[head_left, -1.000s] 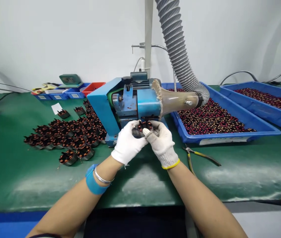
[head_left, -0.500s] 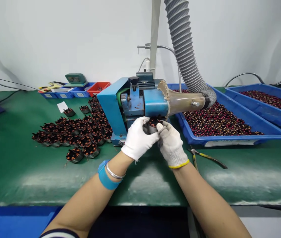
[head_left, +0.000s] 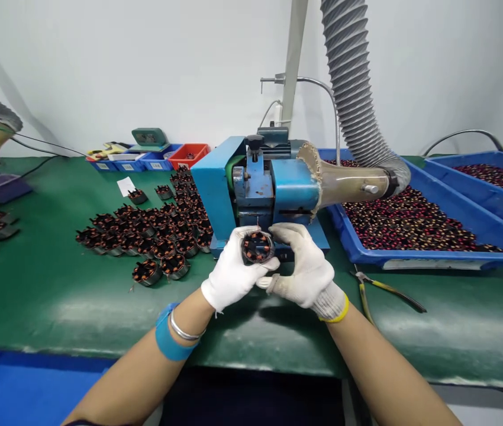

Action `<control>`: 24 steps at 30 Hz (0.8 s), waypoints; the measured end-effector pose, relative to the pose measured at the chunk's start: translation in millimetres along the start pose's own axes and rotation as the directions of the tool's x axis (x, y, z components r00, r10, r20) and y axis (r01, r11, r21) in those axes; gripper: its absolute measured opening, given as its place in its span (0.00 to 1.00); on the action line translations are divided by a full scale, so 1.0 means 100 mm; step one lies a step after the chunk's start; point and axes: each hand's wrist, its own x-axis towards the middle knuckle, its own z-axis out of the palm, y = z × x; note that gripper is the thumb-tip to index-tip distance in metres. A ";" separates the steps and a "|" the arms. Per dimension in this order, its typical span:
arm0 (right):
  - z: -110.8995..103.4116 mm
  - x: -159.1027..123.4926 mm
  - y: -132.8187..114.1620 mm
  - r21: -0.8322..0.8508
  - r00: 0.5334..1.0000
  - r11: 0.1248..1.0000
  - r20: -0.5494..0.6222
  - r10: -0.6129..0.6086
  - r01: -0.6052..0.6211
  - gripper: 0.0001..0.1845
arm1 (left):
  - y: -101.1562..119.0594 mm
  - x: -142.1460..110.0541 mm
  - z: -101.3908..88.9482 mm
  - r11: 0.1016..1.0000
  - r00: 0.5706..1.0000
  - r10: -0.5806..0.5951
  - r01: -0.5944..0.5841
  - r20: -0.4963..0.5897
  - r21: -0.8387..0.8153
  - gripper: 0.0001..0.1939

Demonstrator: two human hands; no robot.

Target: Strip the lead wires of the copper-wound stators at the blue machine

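Note:
My left hand (head_left: 232,269), in a white glove, is closed round a motor stator (head_left: 258,247) with a black insulated face and copper windings. The face is turned toward me, and a thin wire sticks up from its top. My right hand (head_left: 302,266), in a white glove with a yellow cuff edge, is at the stator's right side. Its thumb and fingers are spread apart; whether a fingertip touches the rim I cannot tell. Both hands are just in front of a blue belt-driven machine (head_left: 254,183) with a clear brownish hood (head_left: 349,182).
Many stators (head_left: 145,231) stand grouped left of the machine. Blue trays (head_left: 353,251) of small dark parts lie to the right, with yellow-handled pliers (head_left: 387,287) in front. A grey hose (head_left: 351,71) rises from the hood. Small bins (head_left: 187,155) line the back left.
The stator has come down and away from the machine, its face tipping up toward me. My right hand has opened from its grip on it. The view has shifted slightly left.

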 end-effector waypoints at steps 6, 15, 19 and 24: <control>0.03 -0.02 0.01 -0.148 0.999 0.988 0.019 -0.038 0.040 0.37 | 0.10 -0.01 -0.12 0.885 0.916 -0.095 0.257 0.391 -0.388 0.41; -0.05 -0.01 -0.03 -0.234 0.969 0.941 0.017 -0.247 0.244 0.22 | 0.07 -0.04 -0.14 0.854 0.906 -0.097 0.289 0.412 -0.434 0.43; -0.07 -0.03 -0.05 -0.233 0.990 0.965 -0.052 -0.132 0.117 0.12 | 0.06 0.00 -0.04 0.891 0.914 -0.107 0.263 0.392 -0.371 0.37; 0.02 -0.01 -0.04 0.436 0.795 0.785 -0.219 0.566 -0.439 0.13 | 0.07 -0.04 0.09 0.857 0.918 -0.145 0.303 0.368 -0.418 0.32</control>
